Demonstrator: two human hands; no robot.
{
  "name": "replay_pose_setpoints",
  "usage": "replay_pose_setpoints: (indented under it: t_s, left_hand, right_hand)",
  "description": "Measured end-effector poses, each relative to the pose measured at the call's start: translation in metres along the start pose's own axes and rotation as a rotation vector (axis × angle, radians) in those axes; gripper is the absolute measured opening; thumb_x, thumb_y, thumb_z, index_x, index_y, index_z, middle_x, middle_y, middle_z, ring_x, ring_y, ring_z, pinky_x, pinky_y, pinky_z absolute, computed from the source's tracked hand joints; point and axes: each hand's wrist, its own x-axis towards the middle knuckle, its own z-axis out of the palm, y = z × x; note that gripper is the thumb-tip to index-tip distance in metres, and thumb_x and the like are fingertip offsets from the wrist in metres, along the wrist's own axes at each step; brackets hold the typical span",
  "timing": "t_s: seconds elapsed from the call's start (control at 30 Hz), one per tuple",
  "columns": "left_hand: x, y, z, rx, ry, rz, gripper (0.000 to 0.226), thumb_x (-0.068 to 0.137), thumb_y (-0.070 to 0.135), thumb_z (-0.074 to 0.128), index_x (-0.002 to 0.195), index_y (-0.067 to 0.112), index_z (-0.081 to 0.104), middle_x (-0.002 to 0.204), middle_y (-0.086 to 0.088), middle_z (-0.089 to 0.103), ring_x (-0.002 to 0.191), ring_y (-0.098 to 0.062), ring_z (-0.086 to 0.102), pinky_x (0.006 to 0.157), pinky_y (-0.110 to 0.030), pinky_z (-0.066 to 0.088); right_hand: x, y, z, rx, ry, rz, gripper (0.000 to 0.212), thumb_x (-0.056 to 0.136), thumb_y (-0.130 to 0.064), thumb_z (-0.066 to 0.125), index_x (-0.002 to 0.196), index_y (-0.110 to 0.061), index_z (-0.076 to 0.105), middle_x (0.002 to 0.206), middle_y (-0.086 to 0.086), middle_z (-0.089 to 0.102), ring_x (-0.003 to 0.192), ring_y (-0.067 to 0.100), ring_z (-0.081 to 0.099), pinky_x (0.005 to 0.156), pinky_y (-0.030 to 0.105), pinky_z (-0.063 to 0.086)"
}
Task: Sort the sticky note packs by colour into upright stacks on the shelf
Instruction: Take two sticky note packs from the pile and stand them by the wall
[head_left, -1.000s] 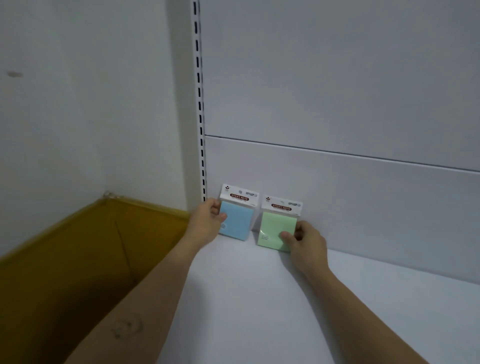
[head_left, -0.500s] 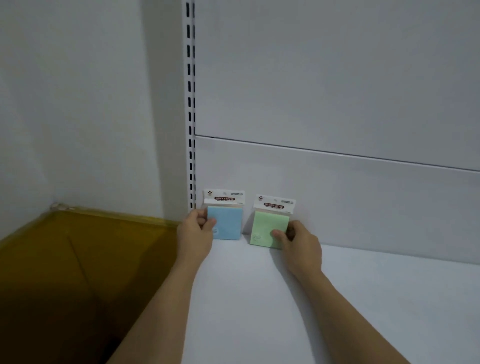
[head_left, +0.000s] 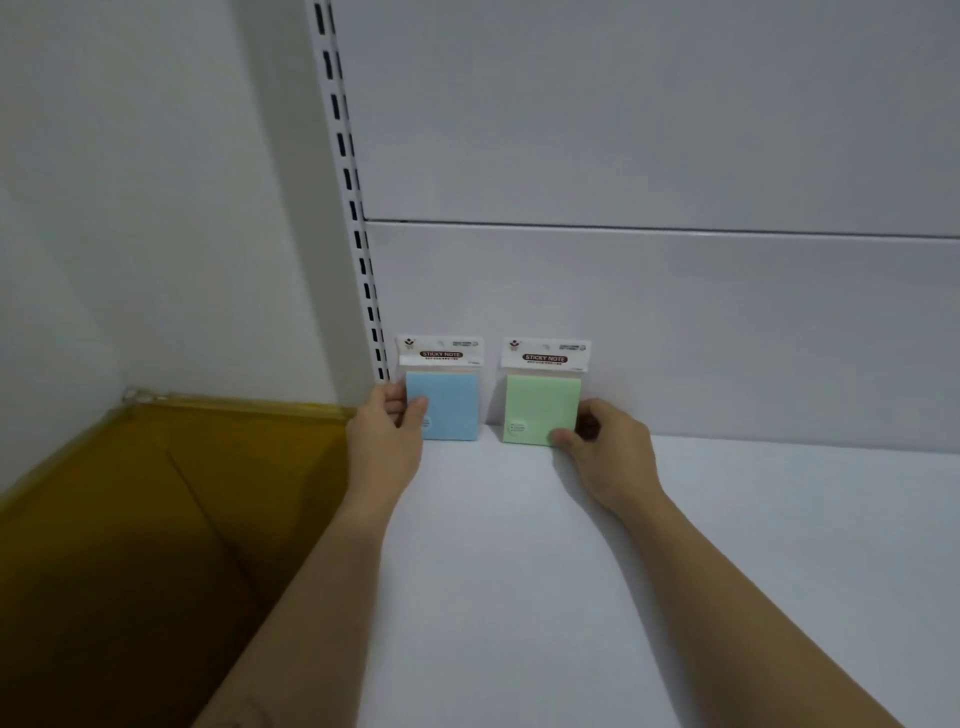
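Note:
A blue sticky note pack (head_left: 449, 405) stands upright against the back panel of the white shelf (head_left: 571, 571), near the slotted upright. My left hand (head_left: 387, 441) pinches its left edge, thumb on the front. A green sticky note pack (head_left: 540, 405) stands upright a short gap to the right, also against the panel. My right hand (head_left: 608, 452) pinches its lower right corner, thumb on the front face. Both packs carry a white header card reading STICKY NOTE.
An open brown cardboard box (head_left: 156, 519) sits left of the shelf, its inside dark. A white slotted upright (head_left: 353, 208) runs up the back. A white wall (head_left: 130, 208) closes the left side. Bare shelf surface spreads to the right and front.
Both packs went from tilted to standing straight against the back panel and now sit a little further apart. My hands kept hold of them. The camera view shifted.

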Motion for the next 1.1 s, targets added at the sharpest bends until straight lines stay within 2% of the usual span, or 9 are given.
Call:
replay_pose_setpoints:
  t_s: [0.07, 0.13, 0.27, 0.37, 0.63, 0.8, 0.87, 0.93, 1.1]
  left_hand:
    - [-0.002, 0.001, -0.001, 0.020, 0.015, -0.016, 0.024, 0.091, 0.027, 0.061, 0.107, 0.008, 0.061, 0.091, 0.000, 0.065, 0.083, -0.012, 0.062, 0.063, -0.010, 0.041]
    - [-0.002, 0.001, -0.004, 0.011, 0.007, -0.042, 0.027, 0.089, 0.030, 0.064, 0.106, 0.010, 0.060, 0.092, 0.001, 0.065, 0.084, -0.013, 0.063, 0.070, -0.017, 0.046]
    - [-0.004, 0.000, -0.011, 0.074, -0.128, -0.061, 0.033, 0.081, 0.016, 0.074, 0.110, 0.013, 0.059, 0.095, 0.001, 0.066, 0.088, -0.013, 0.063, 0.077, -0.023, 0.048]
    - [-0.005, 0.000, -0.010, 0.128, -0.112, -0.032, 0.027, 0.082, 0.009, 0.071, 0.107, 0.012, 0.061, 0.095, 0.000, 0.066, 0.089, -0.015, 0.063, 0.081, -0.027, 0.051]
    - [-0.002, 0.002, -0.006, 0.115, -0.052, -0.033, 0.021, 0.082, 0.006, 0.071, 0.099, 0.012, 0.060, 0.082, 0.005, 0.061, 0.076, -0.011, 0.059, 0.064, -0.013, 0.041]
    - [0.002, -0.004, -0.008, 0.048, -0.040, -0.065, 0.029, 0.080, 0.009, 0.074, 0.099, 0.016, 0.054, 0.084, 0.006, 0.061, 0.077, -0.011, 0.060, 0.069, -0.019, 0.045]
    - [0.003, -0.002, -0.006, 0.037, -0.040, -0.058, 0.022, 0.082, 0.010, 0.072, 0.095, 0.016, 0.056, 0.080, 0.010, 0.059, 0.076, -0.010, 0.060, 0.066, -0.016, 0.043]
    - [0.003, -0.003, -0.006, 0.029, -0.029, -0.051, 0.014, 0.086, 0.011, 0.068, 0.093, 0.016, 0.057, 0.077, 0.010, 0.059, 0.078, -0.013, 0.061, 0.068, -0.020, 0.044]
    - [0.003, -0.002, -0.010, 0.067, -0.038, -0.036, 0.009, 0.091, 0.012, 0.061, 0.099, 0.012, 0.061, 0.085, 0.002, 0.064, 0.083, -0.015, 0.060, 0.074, -0.025, 0.045]
  right_hand:
    - [-0.001, -0.001, 0.000, 0.008, 0.016, 0.007, 0.019, 0.080, -0.024, 0.072, 0.097, -0.017, 0.067, 0.089, -0.004, 0.068, 0.083, 0.017, 0.060, 0.072, 0.028, 0.044]
    - [-0.001, -0.001, 0.001, 0.025, 0.033, 0.026, 0.021, 0.079, -0.025, 0.072, 0.097, -0.018, 0.065, 0.086, -0.007, 0.066, 0.083, 0.017, 0.061, 0.072, 0.030, 0.046]
    - [0.001, 0.000, 0.003, 0.023, 0.047, 0.034, 0.020, 0.081, -0.027, 0.071, 0.097, -0.019, 0.062, 0.085, -0.008, 0.067, 0.084, 0.018, 0.062, 0.072, 0.032, 0.048]
    - [0.001, -0.001, 0.004, -0.015, 0.049, 0.027, 0.018, 0.082, -0.029, 0.069, 0.097, -0.020, 0.064, 0.087, -0.008, 0.068, 0.086, 0.019, 0.062, 0.071, 0.031, 0.047]
    - [0.002, -0.003, 0.006, -0.100, 0.062, 0.039, 0.017, 0.082, -0.033, 0.066, 0.094, -0.021, 0.067, 0.088, -0.005, 0.070, 0.087, 0.022, 0.062, 0.070, 0.031, 0.046]
    - [0.002, -0.004, 0.008, -0.137, 0.071, 0.026, 0.020, 0.082, -0.035, 0.067, 0.096, -0.021, 0.068, 0.092, -0.003, 0.071, 0.089, 0.023, 0.062, 0.072, 0.031, 0.045]
    - [0.002, -0.003, 0.005, -0.128, 0.073, 0.032, 0.021, 0.083, -0.036, 0.067, 0.097, -0.021, 0.068, 0.094, -0.004, 0.072, 0.090, 0.021, 0.063, 0.071, 0.029, 0.043]
    - [0.002, -0.002, 0.006, -0.116, 0.070, 0.031, 0.021, 0.083, -0.036, 0.068, 0.098, -0.021, 0.069, 0.094, -0.005, 0.072, 0.090, 0.019, 0.063, 0.071, 0.027, 0.040]
    - [0.003, -0.002, 0.007, -0.134, 0.062, 0.008, 0.015, 0.086, -0.027, 0.066, 0.098, -0.018, 0.068, 0.093, -0.003, 0.071, 0.086, 0.019, 0.060, 0.069, 0.026, 0.037]
